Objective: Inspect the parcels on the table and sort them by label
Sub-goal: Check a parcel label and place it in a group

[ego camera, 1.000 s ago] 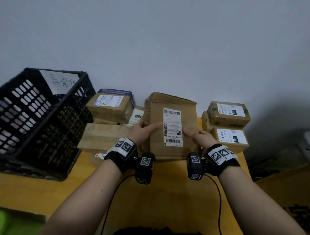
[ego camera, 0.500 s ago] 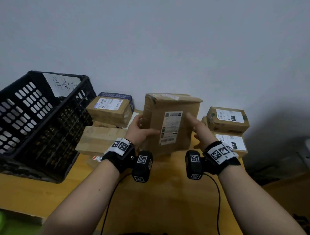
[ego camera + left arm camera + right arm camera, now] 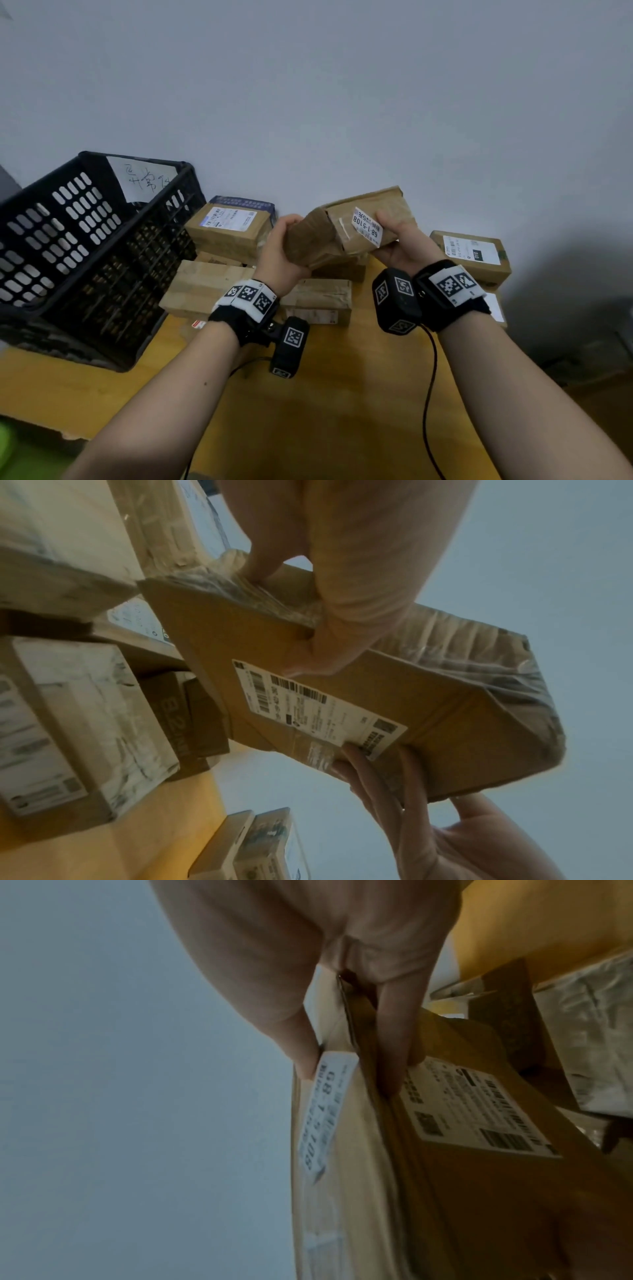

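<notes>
I hold a brown cardboard parcel (image 3: 325, 240) in the air above the table, tilted, with both hands. My left hand (image 3: 279, 248) grips its left end, thumb on the underside (image 3: 322, 653). My right hand (image 3: 399, 240) grips the right end, thumb on top and fingers (image 3: 387, 783) underneath. A small white sticker (image 3: 367, 226) reading 68-1-5108 faces me. The large shipping label (image 3: 318, 710) with barcodes is on the underside, and the right wrist view shows both that shipping label (image 3: 479, 1112) and the sticker (image 3: 320, 1118).
A black slotted crate (image 3: 85, 260) with a handwritten paper note (image 3: 145, 178) stands at the left. Several labelled parcels lie at the back of the yellow table (image 3: 342, 394): a stack on the left (image 3: 229, 229), a long plain box (image 3: 205, 287), a small box (image 3: 318, 301) and boxes on the right (image 3: 472, 257).
The parcel stood upright on the table with its shipping label facing me. Both hands have lifted it and tipped it over, so the small sticker side now faces up.
</notes>
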